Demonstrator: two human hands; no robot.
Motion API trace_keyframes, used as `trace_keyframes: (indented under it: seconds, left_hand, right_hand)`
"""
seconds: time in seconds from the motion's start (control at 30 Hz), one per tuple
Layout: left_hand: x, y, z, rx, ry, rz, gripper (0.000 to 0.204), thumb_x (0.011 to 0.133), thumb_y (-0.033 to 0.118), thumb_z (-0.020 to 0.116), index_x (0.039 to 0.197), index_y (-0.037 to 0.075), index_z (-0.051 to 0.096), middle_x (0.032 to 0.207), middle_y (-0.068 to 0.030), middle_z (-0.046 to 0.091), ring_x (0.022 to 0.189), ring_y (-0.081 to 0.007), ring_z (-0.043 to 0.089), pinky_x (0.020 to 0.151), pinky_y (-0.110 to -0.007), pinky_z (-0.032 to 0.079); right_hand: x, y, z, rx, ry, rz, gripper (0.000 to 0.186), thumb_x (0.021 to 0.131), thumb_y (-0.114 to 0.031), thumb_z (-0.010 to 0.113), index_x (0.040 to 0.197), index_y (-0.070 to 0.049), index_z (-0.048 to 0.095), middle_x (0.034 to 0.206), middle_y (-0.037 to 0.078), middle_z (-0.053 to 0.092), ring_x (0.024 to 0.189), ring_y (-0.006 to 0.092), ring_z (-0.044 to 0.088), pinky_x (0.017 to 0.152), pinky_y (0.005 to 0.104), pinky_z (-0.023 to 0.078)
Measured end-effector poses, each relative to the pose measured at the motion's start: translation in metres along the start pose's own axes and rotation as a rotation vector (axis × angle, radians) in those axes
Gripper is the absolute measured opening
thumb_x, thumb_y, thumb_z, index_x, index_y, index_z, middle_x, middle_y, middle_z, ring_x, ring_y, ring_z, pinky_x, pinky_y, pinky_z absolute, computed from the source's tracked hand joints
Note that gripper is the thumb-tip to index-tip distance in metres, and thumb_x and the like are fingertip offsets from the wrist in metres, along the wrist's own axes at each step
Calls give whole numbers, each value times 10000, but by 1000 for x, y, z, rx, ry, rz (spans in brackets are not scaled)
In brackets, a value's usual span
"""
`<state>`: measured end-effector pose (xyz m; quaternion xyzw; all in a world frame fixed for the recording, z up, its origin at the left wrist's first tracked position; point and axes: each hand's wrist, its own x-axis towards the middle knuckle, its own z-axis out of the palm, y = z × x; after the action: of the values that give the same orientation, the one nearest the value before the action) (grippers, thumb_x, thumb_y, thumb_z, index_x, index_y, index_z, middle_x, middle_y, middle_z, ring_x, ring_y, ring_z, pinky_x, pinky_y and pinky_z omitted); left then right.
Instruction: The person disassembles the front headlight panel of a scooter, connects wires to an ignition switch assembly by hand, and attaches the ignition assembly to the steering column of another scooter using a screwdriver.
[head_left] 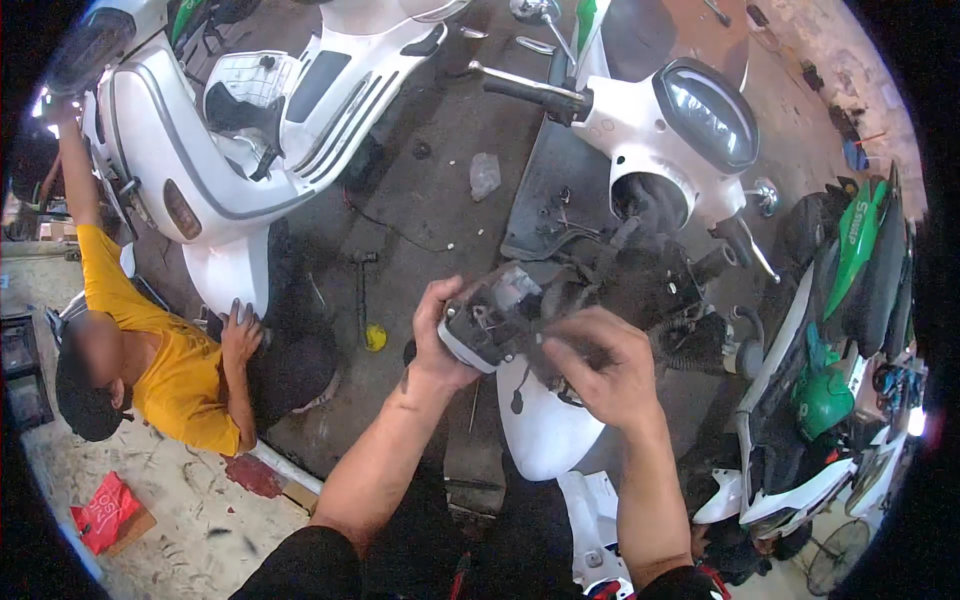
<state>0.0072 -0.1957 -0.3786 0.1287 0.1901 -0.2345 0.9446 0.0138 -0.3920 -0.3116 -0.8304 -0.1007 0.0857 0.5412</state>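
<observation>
Grip: the left hand (432,342) clasps the unit (480,338), a dark housing with a pale rim, thumb and palm on its left side; the right hand (612,365) stands at the unit's right side with fingers bent and blurred; whether it pinches anything cannot be told. The unit is in front of the person, over the upper end of the fender (545,430) in this view; dark wires (570,290) lie just beside it, and whether they join it cannot be told.

Cautions: the unit has visible support on one side only, so a sideways push from the right hand could twist it loose; a slack clasp could let it drop onto the fender and mark the white surface; if the wires are attached, a pull could strain them; loose small parts could fall from the open side.

Containers: the unit is open on its upper side and shows a pale block and dark fittings; beyond it, the round opening in the cover (635,110) holds dark cables (627,232) that run out below; a clear bag (485,176) lies on the floor (405,215), contents indistinct; at far left, a red bag (105,515) rests on a brown board (135,532), contents hidden.
</observation>
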Motion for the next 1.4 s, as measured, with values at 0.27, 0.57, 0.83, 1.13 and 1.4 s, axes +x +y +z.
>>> trace_keyframes:
  seconds: [0.27, 0.57, 0.83, 1.13, 1.4]
  left_hand:
    - [5, -6, -10, 186, 79, 79, 539, 886, 444, 556, 1176, -8, 596, 1072, -151, 658, 979, -257, 642, 868, -395, 507]
    - [1, 7, -4, 288, 120, 89, 491, 867, 395, 597, 1131, -18, 621, 986, -145, 678, 864, -244, 671, 791, -378, 539]
    - [3, 12, -9, 504, 98, 96, 471, 807, 339, 627, 1130, -2, 594, 1042, -146, 661, 956, -247, 645, 866, -353, 511]
    - [5, 29, 2, 1146, 173, -17, 504, 765, 365, 728, 1043, -42, 618, 1011, -122, 624, 935, -182, 572, 818, -297, 431]
    - [14, 47, 22, 1407, 157, -103, 578, 778, 396, 688, 1109, -72, 615, 1067, -188, 633, 1004, -253, 576, 881, -324, 434]
  right_hand:
    - [-3, 7, 3, 19, 99, 14, 148, 779, -44, 737, 914, -8, 689, 871, 130, 688, 784, 261, 674, 714, 330, 520]
    - [3, 7, 9, -82, 195, -185, 135, 773, -6, 713, 905, -10, 682, 874, 135, 670, 823, 279, 657, 727, 342, 515]
    - [2, 6, 7, -135, 134, -196, 146, 749, -39, 721, 887, -13, 683, 879, 133, 651, 809, 281, 644, 724, 343, 508]
    - [11, -5, -1, -39, -39, 80, 110, 737, -31, 699, 828, 7, 652, 773, 115, 648, 720, 197, 643, 668, 305, 499]
    - [36, -12, -8, -95, -210, 180, 143, 782, -102, 715, 860, 14, 686, 796, 141, 681, 744, 206, 655, 692, 313, 500]
